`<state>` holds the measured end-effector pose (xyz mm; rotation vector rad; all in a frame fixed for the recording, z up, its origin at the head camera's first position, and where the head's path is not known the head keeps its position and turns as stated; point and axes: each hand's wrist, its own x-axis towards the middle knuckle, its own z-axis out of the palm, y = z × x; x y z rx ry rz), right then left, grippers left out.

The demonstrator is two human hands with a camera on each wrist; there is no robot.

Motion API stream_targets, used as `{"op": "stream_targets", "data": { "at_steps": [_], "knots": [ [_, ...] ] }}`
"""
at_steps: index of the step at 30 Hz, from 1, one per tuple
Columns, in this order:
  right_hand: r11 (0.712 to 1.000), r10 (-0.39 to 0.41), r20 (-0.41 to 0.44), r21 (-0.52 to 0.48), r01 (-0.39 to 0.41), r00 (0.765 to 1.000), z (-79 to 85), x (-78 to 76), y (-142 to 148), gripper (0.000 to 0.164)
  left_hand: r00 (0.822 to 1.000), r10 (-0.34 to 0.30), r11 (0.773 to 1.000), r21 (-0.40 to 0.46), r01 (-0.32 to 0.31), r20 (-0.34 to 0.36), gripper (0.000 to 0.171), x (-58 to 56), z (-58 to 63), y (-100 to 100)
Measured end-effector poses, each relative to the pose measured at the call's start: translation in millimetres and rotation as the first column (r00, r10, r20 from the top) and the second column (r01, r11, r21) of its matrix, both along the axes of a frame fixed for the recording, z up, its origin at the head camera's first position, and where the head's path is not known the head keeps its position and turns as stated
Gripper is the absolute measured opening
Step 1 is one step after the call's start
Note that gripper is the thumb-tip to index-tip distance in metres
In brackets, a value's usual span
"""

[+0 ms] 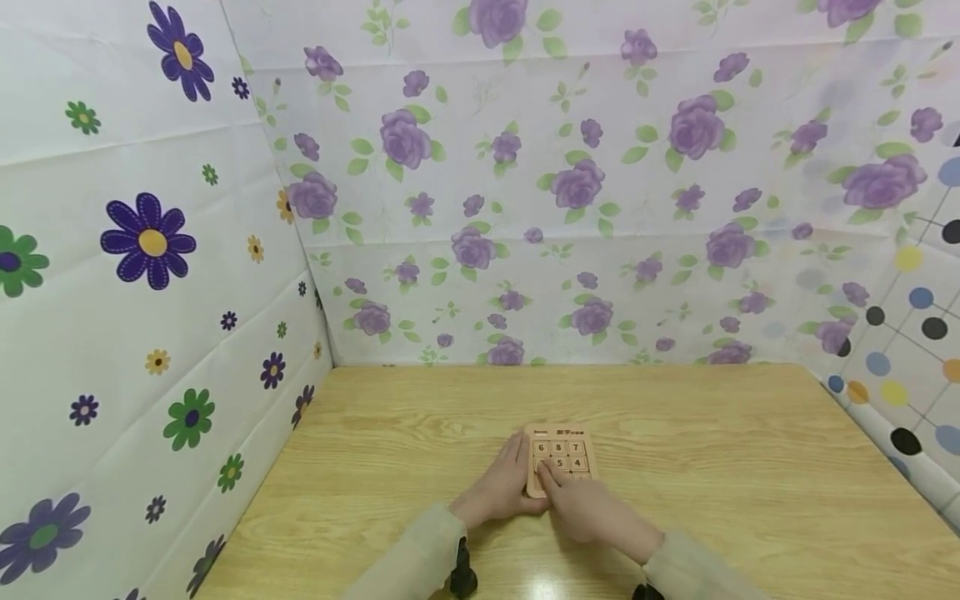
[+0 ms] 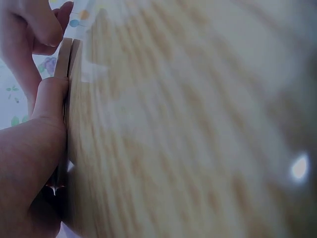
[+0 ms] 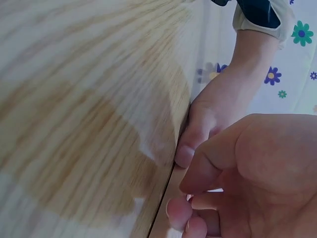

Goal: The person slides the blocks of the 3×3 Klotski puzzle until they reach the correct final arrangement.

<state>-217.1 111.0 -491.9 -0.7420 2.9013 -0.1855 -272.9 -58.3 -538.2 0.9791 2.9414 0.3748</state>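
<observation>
A number sliding puzzle (image 1: 561, 430), a flat pale-wood board with numbered square tiles, lies on the table. My left hand (image 1: 501, 482) grips its near left corner, fingers along the left side and thumb at the near edge. In the left wrist view the left thumb (image 2: 51, 94) presses against the board's edge (image 2: 63, 57). My right hand (image 1: 588, 504) reaches over the near part, an extended finger touching a tile in the left column. In the right wrist view its other fingertips (image 3: 179, 212) are bent in toward the palm. Tiles 6, 8, 7, 5 and 4 show; the hand hides others.
The light wood table (image 1: 420, 408) stretches out on both sides of the puzzle. A flowered cloth (image 1: 525, 208) stands behind its far edge, with another flowered cloth (image 1: 142, 333) on the left and a dotted cloth (image 1: 900, 350) on the right.
</observation>
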Motion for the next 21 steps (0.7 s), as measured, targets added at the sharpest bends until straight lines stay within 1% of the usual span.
{"op": "stream_targets", "data": {
  "at_steps": [4, 9, 14, 21],
  "knots": [
    [1.000, -0.022, 0.002, 0.018, 0.022, 1.000, 0.1, -1.7, -5.0, 0.057, 1.000, 0.003, 1.000, -0.014, -0.003, 0.012, 0.114, 0.6, -0.8, 0.9],
    [0.999, -0.028, 0.006, 0.046, 0.027, 1.000, -1.1, -4.2, -6.5, 0.057, 1.000, 0.001, 1.000, -0.017, -0.001, 0.009, 0.113, 0.7, -1.1, 2.2],
    [0.998, -0.022, 0.006, 0.053, 0.021, 1.000, -0.3, -4.4, -6.1, 0.056, 1.000, 0.006, 1.000, -0.010, -0.006, 0.010, 0.113, -0.1, 0.9, 1.6],
    [0.999, -0.025, 0.034, 0.037, 0.024, 0.999, 2.2, -0.3, -6.3, 0.055, 1.000, 0.016, 1.000, -0.014, -0.016, 0.011, 0.115, -1.4, -0.6, 1.4]
  ]
}}
